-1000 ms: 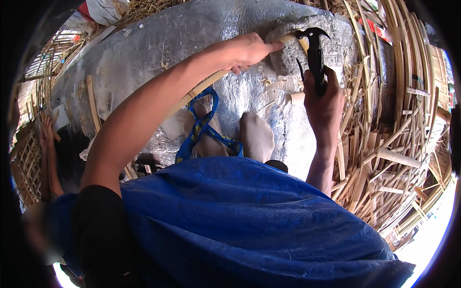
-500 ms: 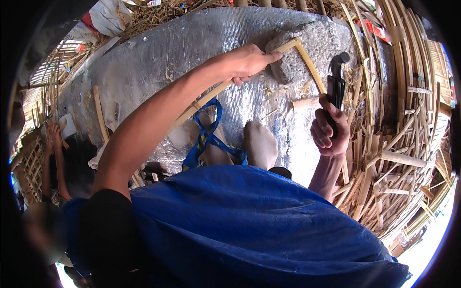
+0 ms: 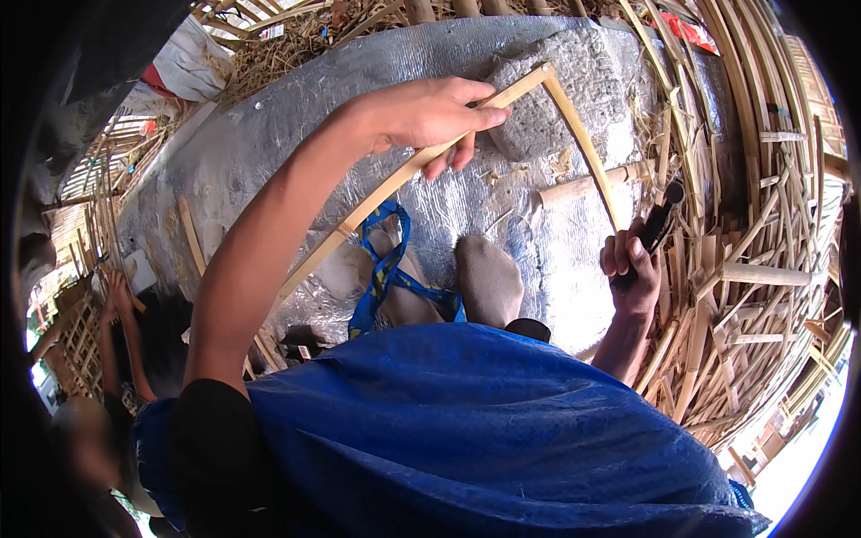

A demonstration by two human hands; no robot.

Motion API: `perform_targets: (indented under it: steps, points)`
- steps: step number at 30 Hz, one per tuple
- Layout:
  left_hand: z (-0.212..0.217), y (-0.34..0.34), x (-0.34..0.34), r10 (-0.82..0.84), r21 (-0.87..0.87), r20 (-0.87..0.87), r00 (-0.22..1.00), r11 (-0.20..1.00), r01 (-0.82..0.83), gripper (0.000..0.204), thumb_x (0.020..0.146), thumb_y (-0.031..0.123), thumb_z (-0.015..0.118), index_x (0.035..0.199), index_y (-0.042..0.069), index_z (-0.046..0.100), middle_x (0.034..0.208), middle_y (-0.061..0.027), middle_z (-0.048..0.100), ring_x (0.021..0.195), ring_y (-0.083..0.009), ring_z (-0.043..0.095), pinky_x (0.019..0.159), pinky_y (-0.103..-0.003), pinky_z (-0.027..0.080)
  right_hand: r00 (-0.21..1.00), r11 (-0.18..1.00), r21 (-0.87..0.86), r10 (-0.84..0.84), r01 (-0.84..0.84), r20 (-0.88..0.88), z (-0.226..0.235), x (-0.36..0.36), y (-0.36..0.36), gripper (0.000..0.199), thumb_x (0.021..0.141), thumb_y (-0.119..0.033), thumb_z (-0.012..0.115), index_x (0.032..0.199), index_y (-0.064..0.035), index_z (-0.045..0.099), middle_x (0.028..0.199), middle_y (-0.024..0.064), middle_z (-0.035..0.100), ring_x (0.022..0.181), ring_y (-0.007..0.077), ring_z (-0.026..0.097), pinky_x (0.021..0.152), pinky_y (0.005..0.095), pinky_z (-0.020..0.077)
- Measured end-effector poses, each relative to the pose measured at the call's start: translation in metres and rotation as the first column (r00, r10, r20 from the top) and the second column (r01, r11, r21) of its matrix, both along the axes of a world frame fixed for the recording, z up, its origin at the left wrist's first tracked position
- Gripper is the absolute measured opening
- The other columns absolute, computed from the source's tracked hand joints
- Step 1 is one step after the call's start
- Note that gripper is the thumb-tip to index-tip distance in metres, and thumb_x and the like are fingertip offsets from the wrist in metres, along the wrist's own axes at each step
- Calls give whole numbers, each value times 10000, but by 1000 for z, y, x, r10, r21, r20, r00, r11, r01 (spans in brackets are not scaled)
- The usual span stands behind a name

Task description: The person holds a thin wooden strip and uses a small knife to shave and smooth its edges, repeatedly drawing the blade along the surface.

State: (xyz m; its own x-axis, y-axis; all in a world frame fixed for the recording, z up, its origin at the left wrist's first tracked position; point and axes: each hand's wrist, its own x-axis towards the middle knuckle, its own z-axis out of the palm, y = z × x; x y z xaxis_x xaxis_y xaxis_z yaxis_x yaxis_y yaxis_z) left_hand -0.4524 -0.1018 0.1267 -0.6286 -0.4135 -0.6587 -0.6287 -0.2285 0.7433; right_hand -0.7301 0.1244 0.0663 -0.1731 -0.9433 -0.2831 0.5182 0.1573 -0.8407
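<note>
I have the left fingers (image 3: pixel 471 91) grasping a long flat tan bamboo strip (image 3: pixel 390 184), the right fingers (image 3: pixel 621 255) clenched round a black hammer (image 3: pixel 658 224); a second tan bamboo strip (image 3: pixel 588 152) reaches them. Both strips meet above a rough grey block (image 3: pixel 592 85) on silver foil sheeting (image 3: pixel 305 99).

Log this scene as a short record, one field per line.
Left hand: the left hand grips a long bamboo strip
Right hand: the right hand holds a black hammer; a second strip runs down to its fingers
Strip shape: the two strips meet in a sharp corner seen over the rough grey block; contact unclear
Ground: silvery sheet under the block
Lap: blue cover
Right side: heaped bamboo pieces
Left edge: another person's hands
</note>
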Motion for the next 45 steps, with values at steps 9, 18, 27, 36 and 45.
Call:
perform_targets:
  steps: [9, 18, 27, 36, 45]
  points:
    - [-29, -31, 16, 243, 102, -118, 963, 968, -231, 455, 987, 525, 529, 955, 75, 582, 599, 56, 495, 422, -17, 423, 512, -228, 481, 874, 941, 198, -159, 275, -460, 25, -2, 1, 175, 917, -145, 705, 831, -57, 580, 608, 5, 492, 478, 90, 444, 453, 247, 342]
    - [-22, -40, 12, 290, -240, -121, 949, 920, -311, 459, 1001, 538, 500, 852, 106, 542, 566, 91, 343, 429, 2, 301, 378, -190, 248, 477, 733, 349, 38, 583, -878, 19, -30, 26, 407, 786, -447, 812, 720, -90, 626, 598, -10, 545, 550, 88, 476, 558, 270, 366]
    - [-13, -44, 7, 244, -282, -87, 966, 924, -259, 422, 1013, 484, 511, 813, 113, 489, 553, 117, 269, 445, 4, 221, 397, -212, 163, 126, 679, 363, 373, 638, -919, 4, 13, 119, 409, 866, -351, 757, 1055, -1, 664, 1149, 97, 512, 1022, 245, 564, 919, 395, 467]
    - [-3, -46, 8, 236, -263, -79, 969, 932, -249, 430, 1013, 503, 500, 824, 117, 484, 553, 123, 248, 445, 6, 199, 402, -216, 133, 155, 682, 317, 289, 659, -945, -40, 13, 155, 492, 813, -310, 789, 1128, 42, 652, 1273, 176, 546, 1177, 347, 536, 1010, 416, 410]
    - [27, -56, 16, 297, -177, -72, 952, 936, -306, 396, 1020, 473, 501, 827, 127, 505, 581, 98, 305, 461, -8, 249, 395, -207, 188, 437, 752, 324, 54, 573, -898, -34, -2, 156, 297, 789, -225, 783, 858, 15, 622, 853, 83, 557, 800, 201, 539, 748, 338, 440]
